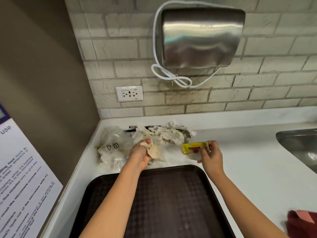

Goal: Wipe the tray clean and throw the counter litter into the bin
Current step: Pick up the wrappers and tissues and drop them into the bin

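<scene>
One dark brown rectangular plastic tray (171, 203) with a patterned surface, lying flat at the near edge of the white desk (248, 160), both forearms crossing above it. One left hand (141, 154), fingers curled round a wad of pale crumpled paper (154, 151), just beyond the tray's far rim. One right hand (210, 155), pinching the right end of one yellow flat wrapper with a red panel (193, 148), held just above the desk. One heap of crumpled white paper napkins (164, 134), individual count not discernible, against the back of the desk between the two hands. One clear crumpled plastic bag with black recycling marks (111, 148), at the desk's left corner, beside the left hand. One stainless steel sink (301, 145), partly in view at the right. One brushed-steel wall hand dryer (200, 38) with one looped white cable (171, 78) on the pale brick wall. One white double wall socket (129, 93), below and left of the dryer. One printed notice (22, 177) on the left wall. One dark red cloth (301, 224), bottom right corner, blurred.
</scene>
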Motion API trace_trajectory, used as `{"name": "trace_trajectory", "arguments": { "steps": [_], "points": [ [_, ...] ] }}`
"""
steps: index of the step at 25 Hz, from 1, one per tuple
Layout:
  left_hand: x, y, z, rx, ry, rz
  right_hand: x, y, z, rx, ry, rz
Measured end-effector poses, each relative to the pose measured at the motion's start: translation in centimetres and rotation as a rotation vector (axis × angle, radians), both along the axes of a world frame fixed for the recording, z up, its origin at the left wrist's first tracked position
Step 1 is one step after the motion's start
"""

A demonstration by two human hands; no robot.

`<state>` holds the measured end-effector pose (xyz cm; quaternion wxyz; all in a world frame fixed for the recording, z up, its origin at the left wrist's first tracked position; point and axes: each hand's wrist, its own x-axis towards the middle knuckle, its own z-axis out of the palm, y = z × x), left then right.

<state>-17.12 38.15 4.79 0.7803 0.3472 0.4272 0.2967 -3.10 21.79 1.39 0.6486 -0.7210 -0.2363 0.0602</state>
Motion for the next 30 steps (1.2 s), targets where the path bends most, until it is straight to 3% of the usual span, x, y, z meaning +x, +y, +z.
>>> {"name": "trace_trajectory", "arguments": {
  "steps": [5,12,20,30],
  "points": [
    [-0.5,-4.1,4.4,-0.012,-0.134,-0.032,-1.8,-2.7,2.1,0.111,-0.024,-0.049],
    [-2.1,-11.1,7.1,0.046,-0.277,-0.303,-4.7,-10.2,3.2,0.326,-0.095,-0.304],
    [-4.4,-19.3,5.0,0.182,-0.218,-0.483,-6.6,-19.8,2.2,0.383,-0.146,-0.467],
    [-4.3,-36.3,1.9,0.344,-0.101,-0.585,-7.1,-34.7,-0.7,0.314,-0.153,-0.415]
  ]
}}
